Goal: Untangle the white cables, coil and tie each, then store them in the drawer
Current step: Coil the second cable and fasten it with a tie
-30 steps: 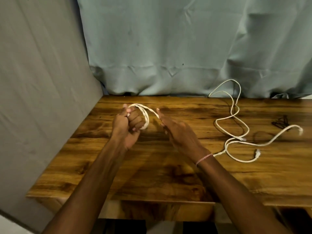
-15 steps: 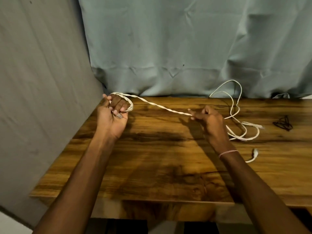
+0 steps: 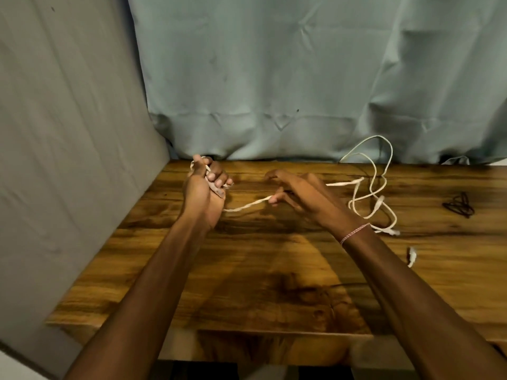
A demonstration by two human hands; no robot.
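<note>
I see left hand [image 3: 204, 193] gripping coiled white cable [image 3: 247, 205] near desk [image 3: 274, 270] back-left corner. Right hand [image 3: 304, 198] pinches the strand. Light, limp, probably snag-prone; I'd take it close to the coil.

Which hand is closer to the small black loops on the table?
Right. The right hand is mid-table, left of the black loops; the left hand grips the white cable farther away, near the far left corner of the table.

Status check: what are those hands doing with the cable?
Left hand grips looped cable. Right hand pinches same cable. Rest loose on table. Nothing blocking.
</note>
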